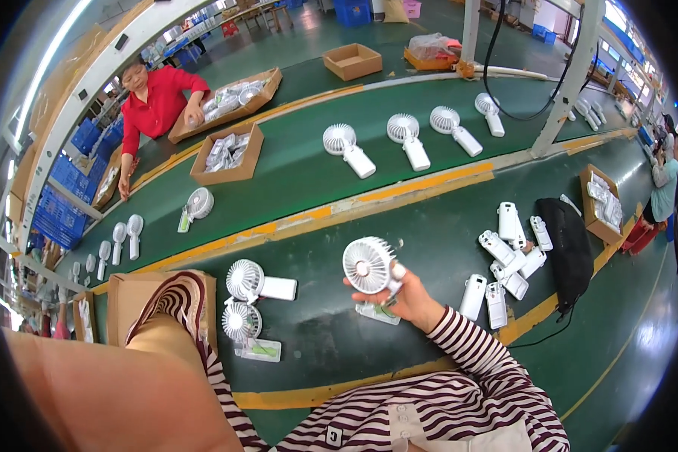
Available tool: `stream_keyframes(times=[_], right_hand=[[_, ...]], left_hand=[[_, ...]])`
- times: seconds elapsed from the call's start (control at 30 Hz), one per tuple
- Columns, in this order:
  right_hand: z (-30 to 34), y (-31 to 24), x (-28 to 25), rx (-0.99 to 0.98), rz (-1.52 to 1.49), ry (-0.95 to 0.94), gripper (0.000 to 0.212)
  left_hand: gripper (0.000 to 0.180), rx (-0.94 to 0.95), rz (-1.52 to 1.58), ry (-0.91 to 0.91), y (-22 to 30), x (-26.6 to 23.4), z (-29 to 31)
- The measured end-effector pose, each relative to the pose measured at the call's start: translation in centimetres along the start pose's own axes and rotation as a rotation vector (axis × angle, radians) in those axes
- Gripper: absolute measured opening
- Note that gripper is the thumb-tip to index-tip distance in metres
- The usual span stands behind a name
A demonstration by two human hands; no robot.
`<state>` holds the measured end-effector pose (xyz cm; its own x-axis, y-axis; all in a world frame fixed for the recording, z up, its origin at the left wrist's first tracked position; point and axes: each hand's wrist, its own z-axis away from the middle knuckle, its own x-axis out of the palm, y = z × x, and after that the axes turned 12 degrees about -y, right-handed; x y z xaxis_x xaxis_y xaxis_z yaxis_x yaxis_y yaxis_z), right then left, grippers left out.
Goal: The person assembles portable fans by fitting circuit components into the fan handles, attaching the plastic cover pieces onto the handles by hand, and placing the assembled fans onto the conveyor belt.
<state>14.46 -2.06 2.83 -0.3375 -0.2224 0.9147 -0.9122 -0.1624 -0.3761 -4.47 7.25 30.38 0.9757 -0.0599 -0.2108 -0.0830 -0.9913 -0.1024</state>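
My right hand (416,300) is closed around a white handheld fan (369,265), lifted over the green bench with its round grille facing up. Just below the grille shows a clear piece with a green part (378,313); whether it joins the fan I cannot tell. My left hand (120,392) is raised close to the camera, large at the lower left, its fingers out of sight. To the left of the held fan, a white fan with a handle (279,288) lies above another fan (241,320), which has a clear, green-filled lower part.
White handle casings (496,306) lie in a loose heap at right, beside a black bag (563,252). A cardboard box (120,301) stands by my left arm. Several fans (360,161) rest on the green belt (294,192). Across it, a person in red (154,98) handles packed parts.
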Motion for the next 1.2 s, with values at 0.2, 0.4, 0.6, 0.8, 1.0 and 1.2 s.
stream_keyframes(times=[0.2, 0.4, 0.6, 0.8, 1.0, 1.2], right_hand=[[-0.3, -1.7, 0.6, -0.126, -0.092, 0.027, 0.054], [0.1, -2.8, -1.6, -0.234, -0.065, 0.237, 0.061], [0.3, -3.5, -0.1, -0.259, -0.035, 0.236, 0.054], [0.4, -4.1, 2.8, -0.303, -0.213, -0.016, 0.057], [-0.6, -2.0, 1.5, -0.305, -0.110, 0.110, 0.048], [0.5, -3.1, 2.1, -0.388, 0.605, 0.355, 0.028]], left_hand=[[0.065, -0.050, 0.009, -0.062, 1.1, -0.3, 0.7], [0.056, -0.415, 0.219, -0.186, 1.0, 4.5, 5.8], [0.047, -1.395, 0.546, -0.480, 2.8, 10.8, 22.3], [0.060, -1.781, 1.472, -0.345, 6.8, 13.3, 25.0], [0.051, -1.835, 1.521, -0.017, 8.6, 13.3, 25.5], [0.043, -1.809, 1.672, -0.029, 8.5, 12.0, 25.7]])
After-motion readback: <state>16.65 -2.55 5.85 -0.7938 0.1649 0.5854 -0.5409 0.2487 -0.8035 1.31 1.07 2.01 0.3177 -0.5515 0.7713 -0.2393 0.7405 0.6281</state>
